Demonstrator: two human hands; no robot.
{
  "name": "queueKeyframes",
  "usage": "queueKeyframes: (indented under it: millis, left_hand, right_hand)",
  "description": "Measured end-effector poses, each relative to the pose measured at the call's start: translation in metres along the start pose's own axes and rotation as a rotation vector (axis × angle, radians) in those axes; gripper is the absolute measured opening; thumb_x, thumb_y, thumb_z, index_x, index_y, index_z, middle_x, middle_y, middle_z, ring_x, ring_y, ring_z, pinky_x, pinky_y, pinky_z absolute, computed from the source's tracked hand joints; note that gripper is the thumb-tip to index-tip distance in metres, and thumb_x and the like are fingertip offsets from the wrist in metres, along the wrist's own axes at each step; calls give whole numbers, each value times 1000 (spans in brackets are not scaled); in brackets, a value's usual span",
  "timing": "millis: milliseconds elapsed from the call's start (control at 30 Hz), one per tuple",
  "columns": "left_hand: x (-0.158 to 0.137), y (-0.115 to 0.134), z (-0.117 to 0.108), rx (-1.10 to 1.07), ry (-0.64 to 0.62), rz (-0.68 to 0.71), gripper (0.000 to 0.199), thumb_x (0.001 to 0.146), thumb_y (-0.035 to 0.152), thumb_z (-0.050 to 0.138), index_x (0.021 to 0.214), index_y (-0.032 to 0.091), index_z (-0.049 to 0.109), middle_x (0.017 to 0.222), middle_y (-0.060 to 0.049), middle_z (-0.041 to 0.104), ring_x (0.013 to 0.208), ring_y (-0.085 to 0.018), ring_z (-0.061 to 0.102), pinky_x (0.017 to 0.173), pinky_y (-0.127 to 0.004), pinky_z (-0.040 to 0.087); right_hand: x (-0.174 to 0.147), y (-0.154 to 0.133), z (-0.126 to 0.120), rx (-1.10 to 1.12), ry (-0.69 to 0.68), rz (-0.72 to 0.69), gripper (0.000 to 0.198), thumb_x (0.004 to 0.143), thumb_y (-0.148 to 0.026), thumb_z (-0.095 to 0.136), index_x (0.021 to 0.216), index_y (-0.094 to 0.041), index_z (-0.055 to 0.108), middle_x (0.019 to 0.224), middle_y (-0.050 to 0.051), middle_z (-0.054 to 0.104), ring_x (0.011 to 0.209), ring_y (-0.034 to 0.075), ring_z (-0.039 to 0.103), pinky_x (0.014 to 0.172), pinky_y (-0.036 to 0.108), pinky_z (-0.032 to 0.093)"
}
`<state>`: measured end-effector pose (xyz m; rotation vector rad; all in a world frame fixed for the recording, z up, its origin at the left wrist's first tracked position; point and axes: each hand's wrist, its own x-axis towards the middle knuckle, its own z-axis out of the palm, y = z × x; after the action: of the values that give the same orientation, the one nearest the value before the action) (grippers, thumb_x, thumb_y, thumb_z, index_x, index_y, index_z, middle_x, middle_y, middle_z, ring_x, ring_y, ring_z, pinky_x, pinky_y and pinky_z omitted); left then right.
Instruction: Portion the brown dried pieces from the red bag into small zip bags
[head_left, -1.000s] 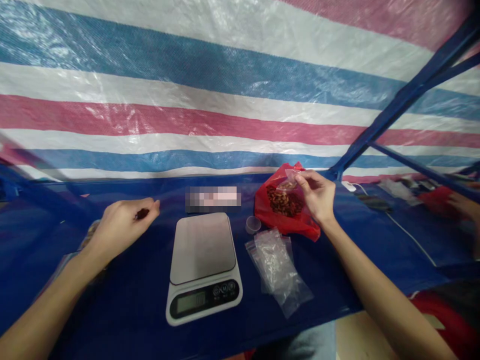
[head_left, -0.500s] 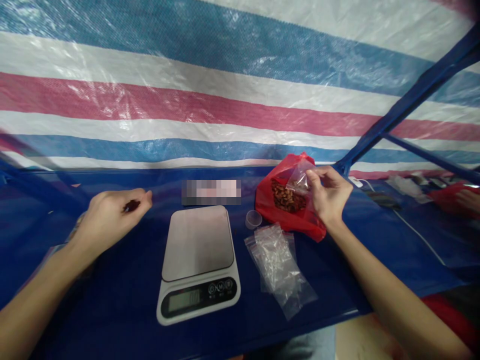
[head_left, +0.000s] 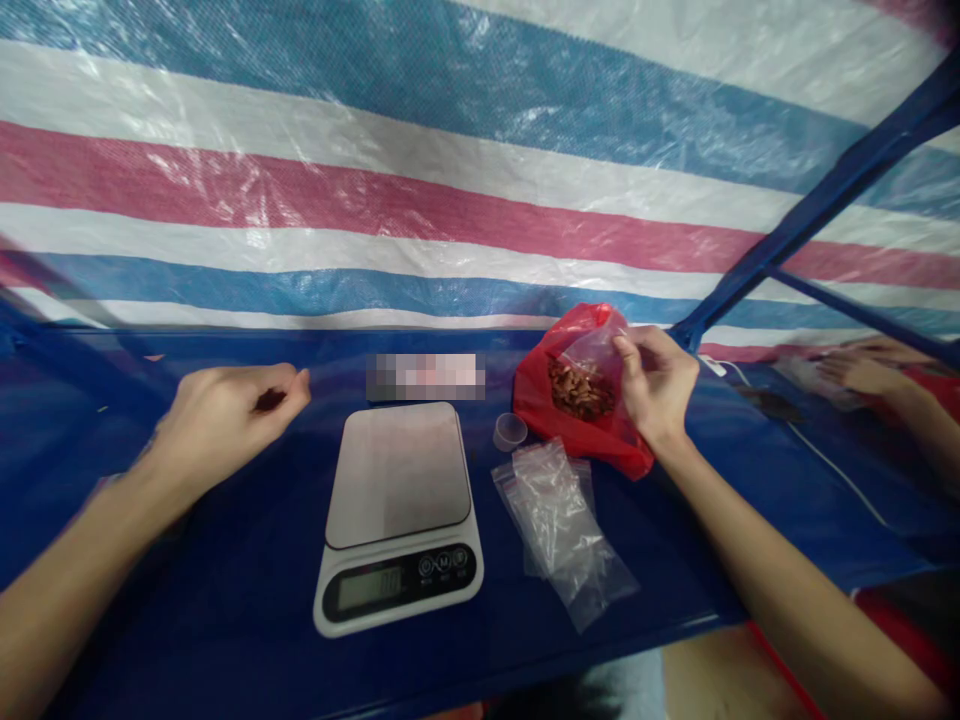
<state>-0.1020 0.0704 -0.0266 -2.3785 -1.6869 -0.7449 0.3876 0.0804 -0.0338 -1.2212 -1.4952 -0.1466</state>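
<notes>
My right hand [head_left: 660,385] pinches a clear plastic bag [head_left: 596,345] between thumb and fingers at its upper corner. That bag hangs over an open red plastic bag [head_left: 536,390] full of small brown dried pieces [head_left: 577,390]. At the left, my left hand [head_left: 232,415] is curled closed above the table. A dark brown patch shows in the hollow of its fingers; whether it is a held thing or shadow I cannot tell. Between the hands lies a white digital kitchen scale [head_left: 401,480] with a bare plate and a lit display.
Flat clear zip bags [head_left: 566,535] lie right of the scale, beside a small clear round cup [head_left: 511,431]. Behind the scale is a blurred-out flat object [head_left: 425,376]. A blue metal frame bar [head_left: 810,215] rises at right, near a co-worker's hands [head_left: 862,370].
The clear bag in my right hand has spread wider over the red bag. My left hand has barely shifted. At far right, the co-worker's hands have come further into view.
</notes>
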Motion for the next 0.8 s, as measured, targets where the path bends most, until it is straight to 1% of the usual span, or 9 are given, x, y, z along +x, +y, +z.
queueKeyframes:
  millis: [167,300,367,467,600,700,733,767,800]
  left_hand:
    - [0,1,-1,4,40,30,47,97,50,45,61,23,61,54,4,55,47,-10,49,57,-27,33]
    - [-1,0,0,-1,45,47,47,97,49,45,61,23,60,54,5,54,47,-10,48,57,-27,32]
    - [-1,0,0,-6,52,56,47,98,48,46,59,22,56,52,5,51,46,-9,45,57,-27,31]
    - [-2,1,1,-18,55,57,47,98,47,47,59,22,54,52,5,48,47,-9,42,58,-28,30]
    - [-2,2,1,-33,41,29,45,98,46,47,60,22,54,54,4,49,50,-11,42,60,-30,31]
    - [-2,2,1,-26,31,8,45,98,45,46,60,22,54,54,3,50,50,-12,44,61,-31,32]
    - [-2,1,0,-23,30,9,45,98,45,46,60,22,55,54,3,51,50,-12,45,61,-31,32]
    - [-1,1,0,-18,28,12,45,98,45,46,61,22,56,54,2,52,50,-12,45,60,-31,32]
    - [-1,1,0,-12,31,12,45,98,45,46,61,22,56,54,2,52,50,-12,46,60,-30,32]
  right_hand:
    - [2,3,-2,25,32,-4,28,93,-47,78,86,-21,71,81,2,70,76,20,66,75,35,53]
    - [2,0,-5,-37,73,-49,24,99,-44,71,89,-23,74,86,4,73,81,23,69,76,38,55]
    - [1,-3,-6,-6,133,-60,19,99,-41,70,94,-23,74,90,5,76,84,25,72,80,41,58]
    - [-2,-9,-6,69,242,-108,15,94,-35,76,98,-24,68,89,6,76,82,27,75,80,45,59]
    - [-1,-25,-10,162,178,-291,14,91,-27,72,89,-28,58,90,8,73,81,30,72,77,49,55]
    - [-5,-45,-19,82,179,-448,17,87,-23,70,82,-30,55,85,7,67,73,28,64,69,48,48]
    - [-9,-53,-23,73,151,-495,18,87,-22,69,80,-31,54,83,6,64,69,27,61,65,47,46]
    - [-15,-62,-27,82,59,-515,20,86,-22,69,77,-31,54,80,6,62,68,27,59,62,46,45]
    - [-23,-70,-31,151,-2,-583,24,85,-24,69,72,-30,51,72,3,55,61,24,55,57,43,42]
